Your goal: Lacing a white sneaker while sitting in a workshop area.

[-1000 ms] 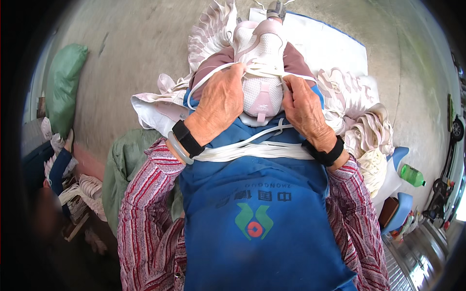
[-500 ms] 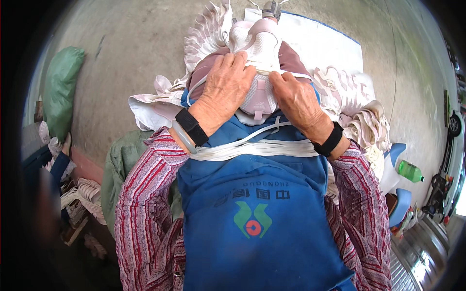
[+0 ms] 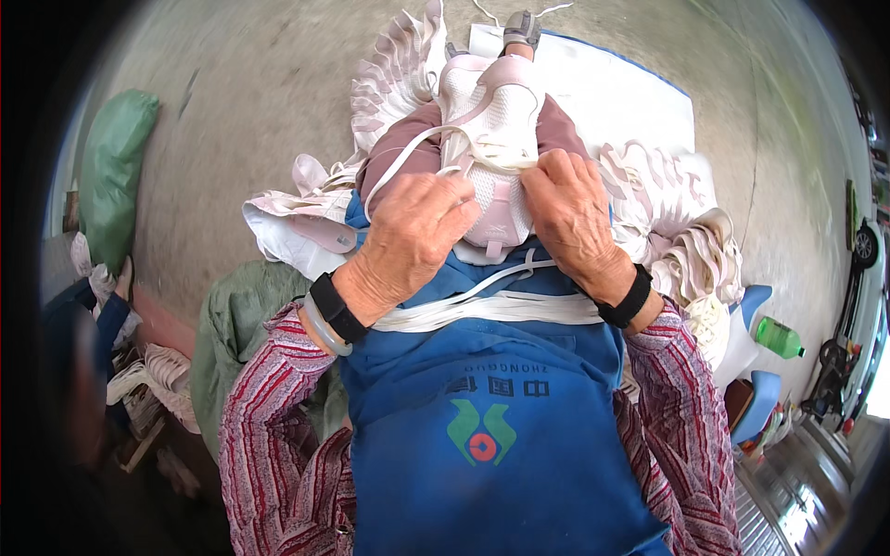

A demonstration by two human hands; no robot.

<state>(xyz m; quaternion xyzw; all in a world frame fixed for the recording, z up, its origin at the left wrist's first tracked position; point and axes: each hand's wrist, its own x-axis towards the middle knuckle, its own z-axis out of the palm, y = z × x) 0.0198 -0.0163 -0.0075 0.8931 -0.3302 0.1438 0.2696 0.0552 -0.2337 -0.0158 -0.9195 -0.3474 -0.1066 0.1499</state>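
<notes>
Both hands curled—shoe laces

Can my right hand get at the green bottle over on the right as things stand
Probably not without letting go: the right hand is busy on the shoe upper's white lace, and the green bottle stands apart, down past the stacked uppers.

White mesh shoe upper with pale pink trim, lying lengthwise on the lap, white lace looped over it.
</notes>
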